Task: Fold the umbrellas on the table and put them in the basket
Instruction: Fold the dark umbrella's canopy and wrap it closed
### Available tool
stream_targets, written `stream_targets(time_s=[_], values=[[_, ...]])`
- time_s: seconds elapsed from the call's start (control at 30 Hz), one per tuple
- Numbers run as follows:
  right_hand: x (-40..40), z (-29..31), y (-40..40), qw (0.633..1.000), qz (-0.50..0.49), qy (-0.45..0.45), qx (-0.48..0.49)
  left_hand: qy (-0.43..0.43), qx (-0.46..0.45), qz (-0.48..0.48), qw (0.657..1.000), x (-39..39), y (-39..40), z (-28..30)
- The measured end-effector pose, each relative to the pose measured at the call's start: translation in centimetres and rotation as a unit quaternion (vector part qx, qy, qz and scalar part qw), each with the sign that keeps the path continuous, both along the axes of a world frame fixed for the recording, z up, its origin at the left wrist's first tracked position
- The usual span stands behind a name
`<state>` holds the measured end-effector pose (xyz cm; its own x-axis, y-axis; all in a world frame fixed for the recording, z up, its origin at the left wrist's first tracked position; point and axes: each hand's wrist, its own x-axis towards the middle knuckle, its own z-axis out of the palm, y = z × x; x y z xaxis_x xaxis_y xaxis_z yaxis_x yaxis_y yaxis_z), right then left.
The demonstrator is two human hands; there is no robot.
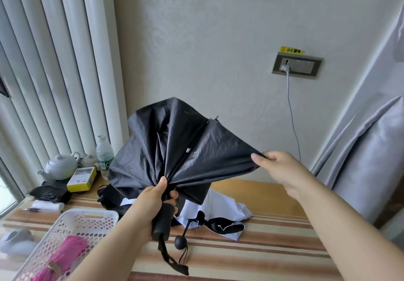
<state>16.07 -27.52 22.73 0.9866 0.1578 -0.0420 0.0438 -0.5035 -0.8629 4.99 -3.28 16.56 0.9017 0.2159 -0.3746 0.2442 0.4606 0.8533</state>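
Observation:
A black umbrella [175, 145] is held up over the table, its canopy collapsed and loose. My left hand [153, 206] grips its black handle and shaft, the wrist strap dangling below. My right hand [277, 169] pinches the canopy's right edge and stretches it sideways. Beneath it, on the striped table [273, 248], lies a white-and-black umbrella [220, 217] with a round black knob handle. A white perforated basket [87, 221] at the lower left holds a folded pink umbrella [65, 256].
At the back left of the table stand a white teapot [60, 166], a water bottle [104, 156], a yellow box [82, 179] and a crumpled black bag [50, 191]. A wall socket with a cable [290, 97] is behind, curtains on both sides.

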Motion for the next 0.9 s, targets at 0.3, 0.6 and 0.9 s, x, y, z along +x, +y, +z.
stream_targets(time_s=[0.3, 0.6, 0.9], values=[[-4.6, -3.7, 4.3, 0.984, 0.005, 0.118, 0.136, -0.003, -0.103, 0.038, 0.994, 0.5, -1.4, 2.0], [-3.6, -1.7, 7.6, 0.987, -0.02, -0.076, 0.14, -0.011, -0.222, 0.003, 0.975, -0.5, -2.0, 1.8], [-2.6, -0.1, 7.3, 0.976, 0.026, -0.065, 0.207, 0.003, -0.215, 0.009, 0.977, -1.0, -1.8, 1.4]])
